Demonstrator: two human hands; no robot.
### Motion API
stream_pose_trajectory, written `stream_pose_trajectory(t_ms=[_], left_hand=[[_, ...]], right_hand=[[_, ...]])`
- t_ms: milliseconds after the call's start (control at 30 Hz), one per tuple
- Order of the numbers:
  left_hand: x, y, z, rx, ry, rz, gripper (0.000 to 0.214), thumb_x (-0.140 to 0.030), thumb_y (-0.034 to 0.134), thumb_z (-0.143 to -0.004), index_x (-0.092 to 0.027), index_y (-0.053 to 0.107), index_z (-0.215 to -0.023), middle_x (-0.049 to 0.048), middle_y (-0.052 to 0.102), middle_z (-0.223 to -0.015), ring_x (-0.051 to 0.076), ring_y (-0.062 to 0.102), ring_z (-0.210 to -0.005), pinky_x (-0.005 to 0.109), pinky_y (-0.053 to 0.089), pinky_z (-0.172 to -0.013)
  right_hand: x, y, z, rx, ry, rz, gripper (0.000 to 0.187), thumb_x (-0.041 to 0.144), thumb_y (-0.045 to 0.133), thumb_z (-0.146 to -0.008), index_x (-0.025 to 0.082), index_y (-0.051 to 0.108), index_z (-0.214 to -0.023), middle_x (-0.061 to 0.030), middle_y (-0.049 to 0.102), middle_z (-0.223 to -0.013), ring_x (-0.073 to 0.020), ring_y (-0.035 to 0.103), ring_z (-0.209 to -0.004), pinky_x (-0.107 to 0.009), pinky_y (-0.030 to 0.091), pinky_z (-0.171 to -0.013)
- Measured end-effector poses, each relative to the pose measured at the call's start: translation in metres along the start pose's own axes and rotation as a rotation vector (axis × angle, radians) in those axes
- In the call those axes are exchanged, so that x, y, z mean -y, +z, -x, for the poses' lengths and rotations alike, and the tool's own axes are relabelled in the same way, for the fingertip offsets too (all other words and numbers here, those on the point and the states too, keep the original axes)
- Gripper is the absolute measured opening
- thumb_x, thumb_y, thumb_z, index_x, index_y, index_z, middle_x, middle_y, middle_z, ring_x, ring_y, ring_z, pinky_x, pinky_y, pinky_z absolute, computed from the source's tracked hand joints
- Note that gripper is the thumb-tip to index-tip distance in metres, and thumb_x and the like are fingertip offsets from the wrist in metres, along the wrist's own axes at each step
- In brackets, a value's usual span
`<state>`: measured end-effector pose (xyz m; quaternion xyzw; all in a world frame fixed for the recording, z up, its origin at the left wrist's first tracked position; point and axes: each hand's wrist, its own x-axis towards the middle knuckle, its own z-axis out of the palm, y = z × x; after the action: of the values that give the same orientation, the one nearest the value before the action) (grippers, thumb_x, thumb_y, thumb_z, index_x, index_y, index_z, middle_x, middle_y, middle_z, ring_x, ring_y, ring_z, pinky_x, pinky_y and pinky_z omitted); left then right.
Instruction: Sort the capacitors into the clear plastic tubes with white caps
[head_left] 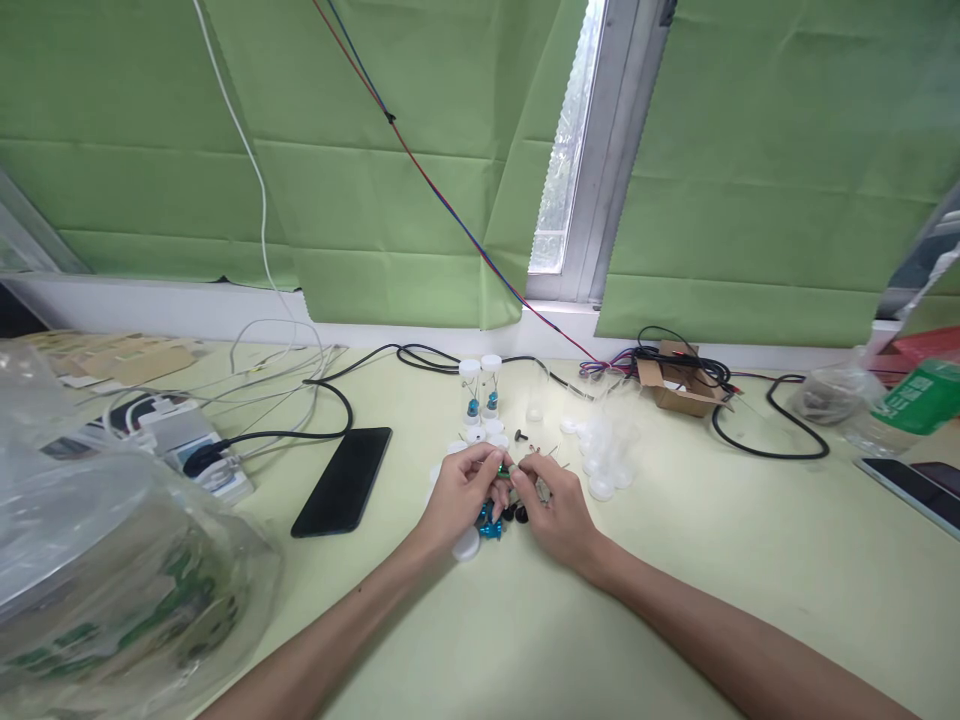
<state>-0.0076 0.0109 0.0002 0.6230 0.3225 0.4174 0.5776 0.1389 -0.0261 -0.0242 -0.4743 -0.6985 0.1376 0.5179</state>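
My left hand [466,487] and my right hand [556,503] meet at the middle of the table, fingers pinched together. Between their fingertips is a small shiny green part [504,470], mostly covered, its kind unclear. Just below the hands lie blue metallic parts [491,528], small black parts [522,514] and a round white cap [466,545]. Beyond my fingers a black screw-like piece [521,435] rests on the table. Two clear tubes with white caps stand upright behind it; the right tube [491,385] and the left tube [470,390] each contain a blue part.
Clear plastic tubes or cups [609,445] cluster right of my hands. A black phone [342,482] lies left, near a power strip [214,465] with tangled cables. A large clear plastic bag [135,580] fills the near left. At the back sits a cardboard box [679,390] with wires.
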Motion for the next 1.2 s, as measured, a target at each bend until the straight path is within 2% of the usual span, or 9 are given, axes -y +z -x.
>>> stream_pose_trajectory(t_ms=[200,367,700,1000,1100,1200], left_hand=[[-0.003,0.002,0.0,-0.031,0.008,-0.042,0.031,-0.045,0.055,-0.09,-0.016,0.057,-0.079,-0.0033,0.055,-0.05,0.009,0.048,-0.038,0.021,0.04,-0.043],[-0.009,0.005,0.003,-0.059,0.026,-0.045,0.031,-0.047,0.053,-0.091,-0.017,0.057,-0.086,-0.0044,0.053,-0.051,0.009,0.047,-0.04,0.021,0.039,-0.044],[-0.012,0.006,0.007,-0.071,0.092,-0.157,0.025,-0.042,0.056,-0.089,-0.02,0.057,-0.101,-0.0049,0.055,-0.057,0.011,0.051,-0.047,0.021,0.042,-0.049],[-0.012,0.007,0.009,-0.14,0.139,-0.317,0.023,-0.041,0.053,-0.091,-0.023,0.058,-0.104,-0.0049,0.053,-0.061,0.013,0.057,-0.055,0.023,0.046,-0.058],[-0.013,0.005,0.009,-0.174,0.156,-0.364,0.023,-0.04,0.053,-0.09,-0.023,0.059,-0.103,-0.0042,0.054,-0.066,0.012,0.056,-0.057,0.022,0.045,-0.057],[-0.013,0.001,0.007,-0.218,0.182,-0.395,0.023,-0.039,0.053,-0.091,-0.023,0.06,-0.104,-0.002,0.058,-0.072,0.013,0.057,-0.063,0.022,0.045,-0.059]], right_hand=[[0.0,0.001,0.001,-0.019,-0.002,-0.008,0.023,0.029,0.046,-0.096,0.02,0.055,-0.076,-0.0003,0.059,-0.067,-0.0159,0.051,-0.064,-0.03,0.039,-0.067],[0.001,0.001,0.001,-0.039,0.008,0.003,0.02,0.03,0.048,-0.095,0.02,0.054,-0.078,0.0006,0.056,-0.065,-0.0162,0.051,-0.065,-0.03,0.04,-0.066],[0.001,0.001,0.001,-0.05,0.006,-0.005,0.018,0.029,0.051,-0.094,0.021,0.054,-0.078,0.0013,0.056,-0.064,-0.0157,0.051,-0.063,-0.029,0.041,-0.065],[0.0,0.002,0.0,-0.054,-0.03,0.049,0.015,0.026,0.051,-0.094,0.02,0.058,-0.083,-0.0004,0.061,-0.068,-0.0164,0.053,-0.064,-0.031,0.043,-0.069],[0.0,0.003,0.0,-0.018,-0.081,0.083,0.015,0.025,0.05,-0.095,0.02,0.059,-0.084,-0.0008,0.061,-0.068,-0.0165,0.054,-0.065,-0.032,0.043,-0.071],[0.001,0.002,0.001,0.06,-0.192,0.144,0.014,0.021,0.048,-0.096,0.02,0.06,-0.089,-0.0034,0.064,-0.075,-0.0179,0.056,-0.071,-0.034,0.042,-0.076]])
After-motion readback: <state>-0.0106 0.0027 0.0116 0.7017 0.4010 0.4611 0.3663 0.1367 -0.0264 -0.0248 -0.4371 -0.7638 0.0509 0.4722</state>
